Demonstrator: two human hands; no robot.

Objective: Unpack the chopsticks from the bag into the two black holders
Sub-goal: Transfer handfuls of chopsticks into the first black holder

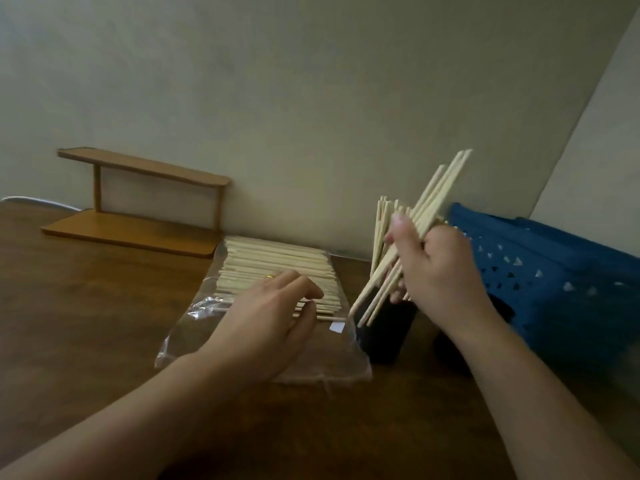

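The right hand grips a tilted bunch of chopsticks over a black holder; the left hand rests on the bag beside it

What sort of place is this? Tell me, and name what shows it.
Probably a home room, not a workshop: a dark brown wooden table set against a plain pale wall, a small two-tier wooden shelf, and a blue perforated plastic basket.
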